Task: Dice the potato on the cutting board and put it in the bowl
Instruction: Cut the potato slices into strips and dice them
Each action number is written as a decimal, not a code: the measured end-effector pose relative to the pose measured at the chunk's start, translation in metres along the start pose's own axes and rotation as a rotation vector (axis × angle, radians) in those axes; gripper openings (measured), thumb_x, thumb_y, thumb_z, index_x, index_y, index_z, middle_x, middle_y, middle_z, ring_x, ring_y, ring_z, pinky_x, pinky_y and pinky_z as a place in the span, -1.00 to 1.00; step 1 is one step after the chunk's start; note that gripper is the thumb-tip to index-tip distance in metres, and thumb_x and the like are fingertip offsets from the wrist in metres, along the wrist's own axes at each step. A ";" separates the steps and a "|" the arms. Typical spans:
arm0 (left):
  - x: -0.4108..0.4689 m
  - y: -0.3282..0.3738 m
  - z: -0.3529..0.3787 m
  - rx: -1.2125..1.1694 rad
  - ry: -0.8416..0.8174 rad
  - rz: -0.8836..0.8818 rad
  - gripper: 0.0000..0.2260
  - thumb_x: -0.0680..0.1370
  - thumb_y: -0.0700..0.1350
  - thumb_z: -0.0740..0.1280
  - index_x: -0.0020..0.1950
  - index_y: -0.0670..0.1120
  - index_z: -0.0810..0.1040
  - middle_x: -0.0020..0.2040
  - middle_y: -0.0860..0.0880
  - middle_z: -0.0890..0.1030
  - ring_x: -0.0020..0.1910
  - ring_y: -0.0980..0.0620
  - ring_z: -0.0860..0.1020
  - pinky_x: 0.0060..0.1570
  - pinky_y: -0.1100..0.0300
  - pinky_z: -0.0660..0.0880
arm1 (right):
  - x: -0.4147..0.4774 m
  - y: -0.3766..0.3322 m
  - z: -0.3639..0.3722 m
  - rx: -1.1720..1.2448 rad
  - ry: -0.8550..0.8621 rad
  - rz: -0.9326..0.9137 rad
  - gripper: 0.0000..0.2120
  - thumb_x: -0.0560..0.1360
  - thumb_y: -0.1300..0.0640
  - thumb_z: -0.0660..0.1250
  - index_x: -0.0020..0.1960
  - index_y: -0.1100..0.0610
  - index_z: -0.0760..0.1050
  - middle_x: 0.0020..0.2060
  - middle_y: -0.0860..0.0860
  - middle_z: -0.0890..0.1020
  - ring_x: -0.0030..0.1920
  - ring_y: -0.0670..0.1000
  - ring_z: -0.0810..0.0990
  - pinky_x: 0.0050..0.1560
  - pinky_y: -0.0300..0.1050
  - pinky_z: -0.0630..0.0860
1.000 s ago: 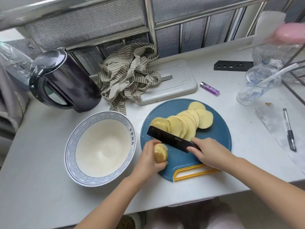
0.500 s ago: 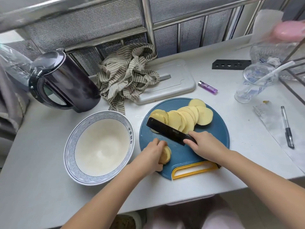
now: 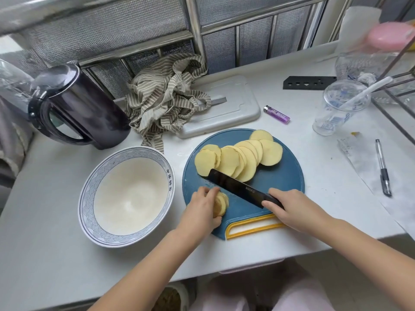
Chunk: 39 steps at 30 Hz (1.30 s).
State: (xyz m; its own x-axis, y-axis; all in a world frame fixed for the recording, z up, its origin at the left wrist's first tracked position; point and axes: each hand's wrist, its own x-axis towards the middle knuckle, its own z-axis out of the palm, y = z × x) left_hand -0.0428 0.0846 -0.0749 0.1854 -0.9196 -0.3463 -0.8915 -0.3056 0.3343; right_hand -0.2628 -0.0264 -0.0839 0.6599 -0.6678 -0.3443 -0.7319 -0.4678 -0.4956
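A round blue cutting board (image 3: pixel 285 176) with a yellow handle lies on the white counter. Several round potato slices (image 3: pixel 238 160) overlap in a row across its far half. My left hand (image 3: pixel 199 212) grips the small remaining potato end (image 3: pixel 221 204) on the board's near left part. My right hand (image 3: pixel 294 207) grips the handle of a black knife (image 3: pixel 235 184), whose blade lies slanted between the potato end and the slices. An empty white bowl (image 3: pixel 125 196) with a blue patterned rim stands left of the board.
Behind the bowl stands a dark kettle (image 3: pixel 76 108). A striped cloth (image 3: pixel 166 97) lies partly on a grey board (image 3: pixel 226 108). A purple lighter (image 3: pixel 276 114), a plastic cup (image 3: pixel 339 108), a black strip (image 3: pixel 310 82) and a pen (image 3: pixel 382 169) lie to the right.
My left hand brought the potato end down from a raised, tilted hold onto the board. The knife blade stayed between it and the slices.
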 end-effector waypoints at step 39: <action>-0.002 0.002 0.057 -0.423 0.511 -0.011 -0.42 0.36 0.09 0.39 0.31 -0.10 0.40 0.18 0.05 0.39 0.19 0.13 0.29 0.25 0.45 0.16 | -0.007 -0.030 0.021 -0.079 -0.054 -0.025 -0.72 0.64 -0.12 0.05 -0.18 -0.03 0.14 -0.38 -0.11 0.35 -0.35 -0.01 0.37 -0.42 -0.20 0.21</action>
State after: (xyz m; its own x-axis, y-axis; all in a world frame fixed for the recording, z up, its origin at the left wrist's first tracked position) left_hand -0.0686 0.1000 -0.1236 0.4595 -0.8851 0.0730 -0.6683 -0.2904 0.6849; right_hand -0.2422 0.0048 -0.0833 0.6848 -0.6243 -0.3759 -0.7248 -0.5295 -0.4409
